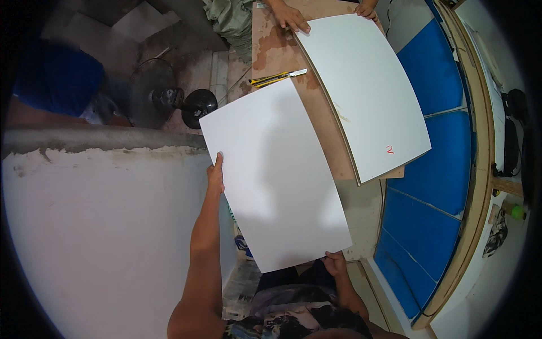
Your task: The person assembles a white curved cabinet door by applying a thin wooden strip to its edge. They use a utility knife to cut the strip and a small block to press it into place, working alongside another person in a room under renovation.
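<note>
A large white rectangular sheet (276,175) is held up in front of me, tilted with its far end over the wooden table. My left hand (215,174) grips its left long edge, thumb on top and fingers hidden beneath. At the near right corner my right hand (335,263) is closed on the same sheet. Beyond it to the right, a stack of white sheets (370,96) lies on the wooden table (333,144), with a red mark on the top one. Another person's hands (291,18) rest at the far corners of that stack.
A yellow and black utility knife (276,78), blade out, lies on the table by my sheet's far edge. Blue panels (432,141) line the right side. A white half-wall (101,226) stands at left, a black fan (199,107) behind it. Greenish sacking (230,22) sits beyond the table.
</note>
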`<state>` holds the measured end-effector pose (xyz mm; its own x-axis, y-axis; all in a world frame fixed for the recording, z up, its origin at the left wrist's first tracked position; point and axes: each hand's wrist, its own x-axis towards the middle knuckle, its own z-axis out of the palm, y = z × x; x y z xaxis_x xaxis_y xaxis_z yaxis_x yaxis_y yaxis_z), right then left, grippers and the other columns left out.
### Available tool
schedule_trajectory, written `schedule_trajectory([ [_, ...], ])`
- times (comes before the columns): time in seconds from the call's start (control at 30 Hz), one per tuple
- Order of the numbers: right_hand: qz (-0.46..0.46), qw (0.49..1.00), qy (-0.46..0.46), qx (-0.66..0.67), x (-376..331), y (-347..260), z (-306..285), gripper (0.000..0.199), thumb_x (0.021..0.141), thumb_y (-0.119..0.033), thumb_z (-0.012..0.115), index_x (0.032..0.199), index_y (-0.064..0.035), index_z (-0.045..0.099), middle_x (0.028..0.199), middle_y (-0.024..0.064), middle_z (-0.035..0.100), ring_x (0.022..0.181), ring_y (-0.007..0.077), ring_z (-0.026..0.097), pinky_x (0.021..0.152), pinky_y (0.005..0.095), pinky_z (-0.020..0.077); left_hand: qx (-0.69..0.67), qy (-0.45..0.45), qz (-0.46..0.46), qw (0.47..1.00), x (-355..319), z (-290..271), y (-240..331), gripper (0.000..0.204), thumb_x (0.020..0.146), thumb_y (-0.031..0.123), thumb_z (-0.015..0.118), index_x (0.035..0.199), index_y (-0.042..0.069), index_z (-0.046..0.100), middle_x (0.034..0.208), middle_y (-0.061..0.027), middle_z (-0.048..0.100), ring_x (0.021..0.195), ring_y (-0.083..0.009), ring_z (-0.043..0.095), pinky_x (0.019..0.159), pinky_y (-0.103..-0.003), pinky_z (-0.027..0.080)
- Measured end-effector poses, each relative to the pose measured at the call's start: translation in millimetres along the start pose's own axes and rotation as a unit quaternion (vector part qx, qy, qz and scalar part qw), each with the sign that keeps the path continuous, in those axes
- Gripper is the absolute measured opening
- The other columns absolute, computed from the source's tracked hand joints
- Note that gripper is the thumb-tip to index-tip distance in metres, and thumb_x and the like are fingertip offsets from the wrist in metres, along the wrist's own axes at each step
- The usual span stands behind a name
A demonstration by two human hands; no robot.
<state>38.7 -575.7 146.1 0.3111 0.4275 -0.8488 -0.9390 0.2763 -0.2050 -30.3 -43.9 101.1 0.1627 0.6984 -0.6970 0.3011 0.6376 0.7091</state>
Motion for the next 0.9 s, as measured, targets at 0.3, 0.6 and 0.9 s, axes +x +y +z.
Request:
schedule_trajectory([
  [0.3, 0.013, 1.000, 0.012, -0.024, 35, 22, -4, 0.072, 0.074, 0.006, 0.062, 0.137, -0.0138, 0.035, 0.130, 0.0082, 0.046, 0.122, 0.0288, 0.043, 0.102, 0.0524, 0.0326, 0.017, -0.007, 0.036, 0.999, 29, 20, 2, 0.092, 0.078, 0.057, 0.071, 0.126, -0.017, 0.043, 0.121, -0.0230, 0.055, 0.110, -0.0271, 0.055, 0.097, -0.038, 0.045],
  [0.6, -0.015, 1.000, 0.011, -0.023, 79, 6, -4, 0.067, 0.076, 0.004, 0.062, 0.137, -0.0115, 0.036, 0.128, 0.0096, 0.048, 0.120, 0.0283, 0.046, 0.102, 0.0512, 0.0348, -0.006, -0.011, 0.068, 0.998, 51, 60, 28, 0.082, 0.083, 0.052, 0.069, 0.124, -0.016, 0.046, 0.121, -0.0211, 0.056, 0.109, -0.0244, 0.056, 0.094, -0.037, 0.046],
  [0.9, 0.000, 0.999, 0.031, -0.021, 77, -10, 12, 0.061, 0.081, 0.001, 0.061, 0.136, -0.0119, 0.038, 0.130, 0.0086, 0.049, 0.122, 0.0277, 0.047, 0.100, 0.0488, 0.0401, -0.022, -0.050, 0.114, 0.992, 95, 59, 9, 0.072, 0.087, 0.053, 0.061, 0.124, -0.008, 0.050, 0.118, -0.0152, 0.058, 0.106, -0.0220, 0.056, 0.093, -0.035, 0.046],
])
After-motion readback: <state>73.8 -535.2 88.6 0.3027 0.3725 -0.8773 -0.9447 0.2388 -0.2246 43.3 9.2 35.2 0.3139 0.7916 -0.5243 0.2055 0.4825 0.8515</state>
